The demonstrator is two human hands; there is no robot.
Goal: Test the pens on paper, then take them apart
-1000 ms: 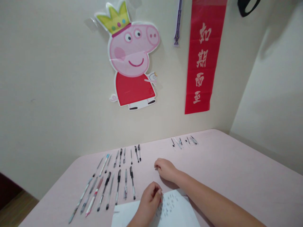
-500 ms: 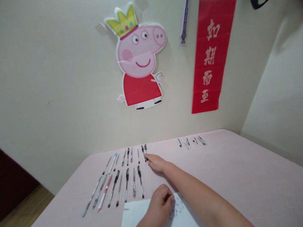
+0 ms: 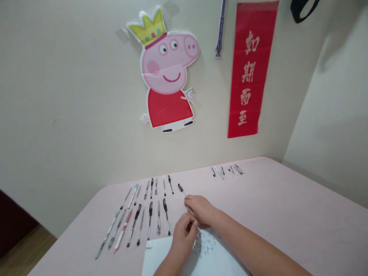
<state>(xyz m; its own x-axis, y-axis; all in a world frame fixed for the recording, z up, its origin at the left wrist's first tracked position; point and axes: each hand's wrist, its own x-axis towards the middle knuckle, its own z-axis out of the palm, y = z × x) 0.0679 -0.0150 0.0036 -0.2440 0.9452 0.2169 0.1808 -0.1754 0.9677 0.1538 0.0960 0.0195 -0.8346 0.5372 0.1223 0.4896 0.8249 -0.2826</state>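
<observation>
My right hand (image 3: 200, 210) is closed around a clear pen with a black cap (image 3: 181, 188), held above the table with the cap end pointing away from me. Close beside it, my left hand (image 3: 184, 232) has its fingers curled into a pinch; whether anything is between them is hidden. Both hands are over the far edge of a white sheet of paper (image 3: 156, 253), which carries many small dark marks or bits. To the left, several pens lie in two rows, among them a black-capped pen (image 3: 166, 216) and a pink-and-white pen (image 3: 123, 231).
A pink-covered table (image 3: 287, 214) stretches out to the right. Several thin dark pieces and clear parts (image 3: 222, 172) lie near the wall. On the wall are a cartoon pig cutout (image 3: 169, 107) and a red banner (image 3: 250, 76).
My right hand has lifted one pen from the right end of the far row and drawn it back toward my left hand. The view has shifted slightly.
</observation>
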